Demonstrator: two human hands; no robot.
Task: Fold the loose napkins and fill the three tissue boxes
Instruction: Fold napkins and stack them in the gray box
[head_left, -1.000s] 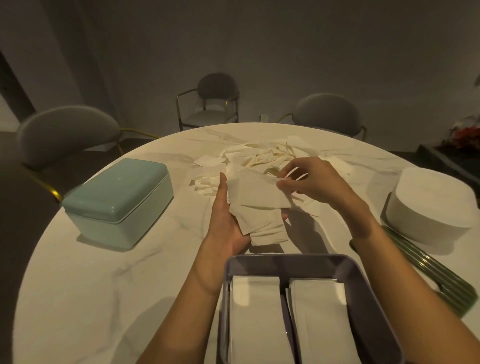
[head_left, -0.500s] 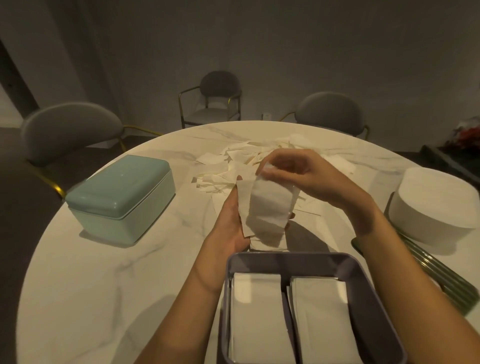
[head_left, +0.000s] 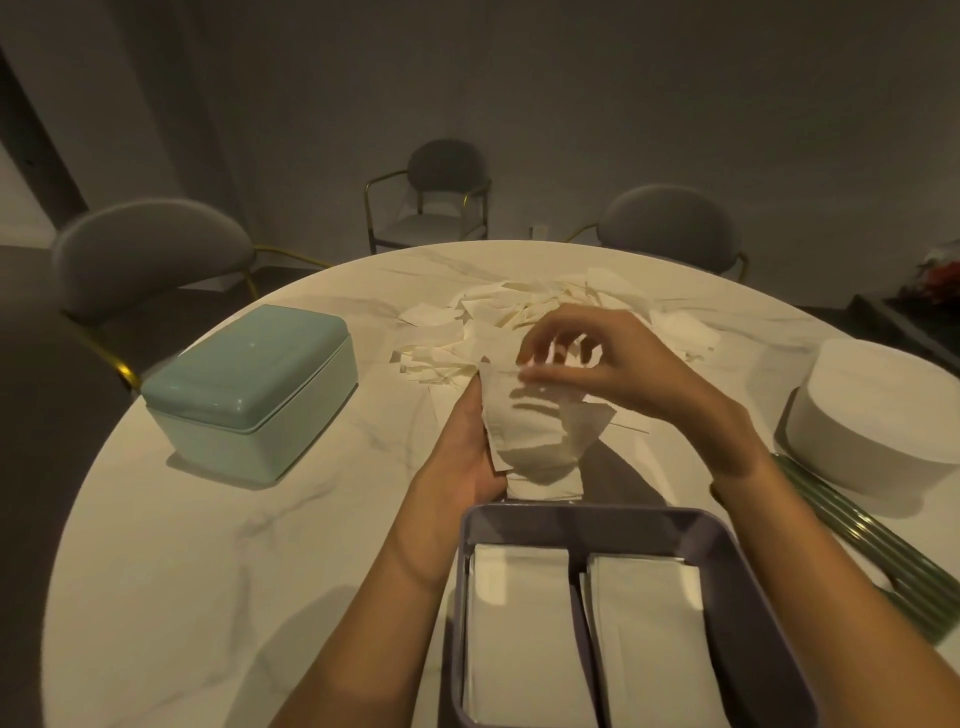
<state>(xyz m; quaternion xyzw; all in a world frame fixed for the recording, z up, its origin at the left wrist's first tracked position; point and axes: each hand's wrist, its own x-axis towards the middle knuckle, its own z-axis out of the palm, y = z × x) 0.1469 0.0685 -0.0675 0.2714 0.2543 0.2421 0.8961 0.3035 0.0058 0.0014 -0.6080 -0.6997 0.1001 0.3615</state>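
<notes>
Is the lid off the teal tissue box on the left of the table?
No, the teal tissue box has its rounded lid seated flush on top, standing shut on the table.

Dim room: grey wall (head_left: 571, 78), three grey round-backed chairs (head_left: 150, 249) around a white marble table (head_left: 182, 545).

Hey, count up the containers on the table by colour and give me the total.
Teal box, lid on: 1
Purple box, open, napkins inside: 1
White round box: 1
Total: 3
</notes>
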